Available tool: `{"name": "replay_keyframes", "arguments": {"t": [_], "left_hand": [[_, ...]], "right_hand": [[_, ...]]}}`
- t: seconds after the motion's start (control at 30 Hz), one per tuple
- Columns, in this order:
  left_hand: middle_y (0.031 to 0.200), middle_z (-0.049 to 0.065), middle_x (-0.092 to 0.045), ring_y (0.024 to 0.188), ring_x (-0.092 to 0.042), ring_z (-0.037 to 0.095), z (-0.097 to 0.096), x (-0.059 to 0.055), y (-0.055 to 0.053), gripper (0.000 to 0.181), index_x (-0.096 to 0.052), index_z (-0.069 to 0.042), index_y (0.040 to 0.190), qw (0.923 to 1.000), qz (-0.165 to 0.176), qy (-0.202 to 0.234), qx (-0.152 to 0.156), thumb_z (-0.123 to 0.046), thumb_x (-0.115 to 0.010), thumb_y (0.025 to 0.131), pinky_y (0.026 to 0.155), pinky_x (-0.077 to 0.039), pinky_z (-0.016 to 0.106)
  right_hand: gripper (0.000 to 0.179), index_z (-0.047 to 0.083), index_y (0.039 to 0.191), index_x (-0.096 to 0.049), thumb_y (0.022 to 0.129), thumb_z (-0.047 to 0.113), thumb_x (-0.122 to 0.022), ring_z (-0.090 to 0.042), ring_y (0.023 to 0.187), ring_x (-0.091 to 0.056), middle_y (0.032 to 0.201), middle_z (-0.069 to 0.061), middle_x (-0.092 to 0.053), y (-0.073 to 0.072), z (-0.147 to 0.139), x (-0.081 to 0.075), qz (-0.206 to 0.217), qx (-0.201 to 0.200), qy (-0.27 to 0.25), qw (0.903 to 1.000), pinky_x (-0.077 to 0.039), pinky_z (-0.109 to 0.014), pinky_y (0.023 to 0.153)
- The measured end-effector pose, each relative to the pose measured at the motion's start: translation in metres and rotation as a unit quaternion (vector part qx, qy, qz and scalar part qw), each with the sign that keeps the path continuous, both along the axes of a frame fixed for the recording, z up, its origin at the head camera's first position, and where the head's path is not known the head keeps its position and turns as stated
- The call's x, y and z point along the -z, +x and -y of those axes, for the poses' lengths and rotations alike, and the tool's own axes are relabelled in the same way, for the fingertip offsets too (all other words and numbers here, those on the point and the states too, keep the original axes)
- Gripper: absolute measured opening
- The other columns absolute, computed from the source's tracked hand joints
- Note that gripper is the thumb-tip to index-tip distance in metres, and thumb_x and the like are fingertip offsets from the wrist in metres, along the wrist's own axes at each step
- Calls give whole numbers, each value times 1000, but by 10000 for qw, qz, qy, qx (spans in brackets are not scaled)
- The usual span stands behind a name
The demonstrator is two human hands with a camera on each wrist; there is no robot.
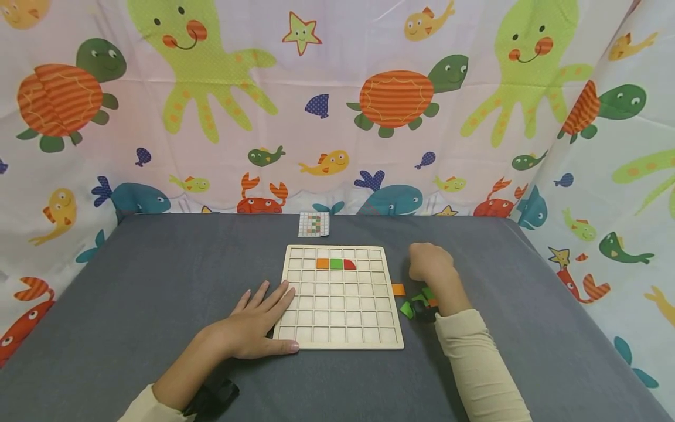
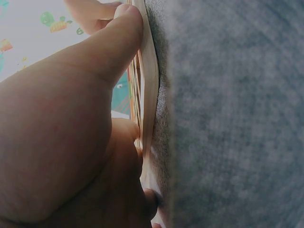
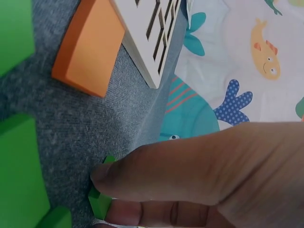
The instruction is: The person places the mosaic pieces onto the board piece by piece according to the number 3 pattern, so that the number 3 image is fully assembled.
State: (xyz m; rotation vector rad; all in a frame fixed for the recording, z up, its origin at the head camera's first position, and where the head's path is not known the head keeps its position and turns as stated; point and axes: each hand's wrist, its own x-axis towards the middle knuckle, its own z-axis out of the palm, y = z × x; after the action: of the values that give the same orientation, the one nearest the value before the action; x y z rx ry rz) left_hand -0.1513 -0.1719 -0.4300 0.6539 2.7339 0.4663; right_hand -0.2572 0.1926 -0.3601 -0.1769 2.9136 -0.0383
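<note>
A wooden grid board lies flat on the grey cloth. Spread fingers of my left hand rest on its left edge, the thumb at the near corner. Three pieces sit side by side in an upper row of the board: an orange square, a green square and a red piece with one rounded corner. Right of the board, my right hand is low over the cloth. In the right wrist view its thumb and fingers pinch a small green block, partly hidden by the thumb.
An orange block lies against the board's right edge. Several green and orange blocks are scattered near the right wrist, partly covered by it. A small card with a coloured grid pattern lies beyond the board, before a sea-animal curtain.
</note>
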Motion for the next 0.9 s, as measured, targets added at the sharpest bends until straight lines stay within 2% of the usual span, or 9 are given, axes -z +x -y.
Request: {"name": "replay_keyframes", "arguments": {"t": [0.13, 0.33, 0.67, 0.8, 0.9], "left_hand": [[168, -4, -2, 152, 5, 33, -1, -3, 1, 112, -12, -23, 163, 10000, 2, 9, 30, -86, -52, 79, 116, 2, 62], [168, 7, -9, 151, 2, 42, -3, -15, 6, 110, -16, -17, 163, 9994, 50, 322, 151, -80, -56, 82, 113, 3, 68], [168, 7, -9, 151, 1, 41, -6, -28, 10, 107, -17, -14, 162, 9997, 158, 141, 124, -75, -58, 85, 114, 1, 66], [168, 7, -9, 151, 1, 41, -6, -26, 9, 107, -17, -15, 162, 9997, 150, 129, 106, -75, -59, 85, 114, 0, 66], [168, 6, -8, 151, 2, 40, -4, -18, 7, 109, -16, -16, 163, 9998, 102, 142, 98, -77, -58, 83, 114, 1, 65]], "right_hand": [[19, -1, 103, -68, 84, 1, -63, -31, 79, -57, 99, -18, -66, 0, 2, -1, -43, -78, 5, 10000, -49, -46, 65], [11, 4, 89, -67, 83, -2, -61, -29, 77, -58, 92, -14, -66, 0, 7, -1, -130, -261, -59, 9996, -48, -47, 64], [14, 8, 86, -65, 79, -4, -63, -27, 75, -56, 85, -7, -62, 1, 13, 3, -151, -480, -280, 9983, -48, -45, 64], [16, 7, 89, -65, 79, -5, -61, -26, 76, -54, 87, -7, -62, 2, 15, 2, -98, -562, -335, 9978, -48, -45, 65], [19, 7, 87, -65, 77, -7, -59, -26, 76, -52, 88, -7, -61, 3, 16, 1, -68, -656, -440, 9969, -47, -44, 66]]}}
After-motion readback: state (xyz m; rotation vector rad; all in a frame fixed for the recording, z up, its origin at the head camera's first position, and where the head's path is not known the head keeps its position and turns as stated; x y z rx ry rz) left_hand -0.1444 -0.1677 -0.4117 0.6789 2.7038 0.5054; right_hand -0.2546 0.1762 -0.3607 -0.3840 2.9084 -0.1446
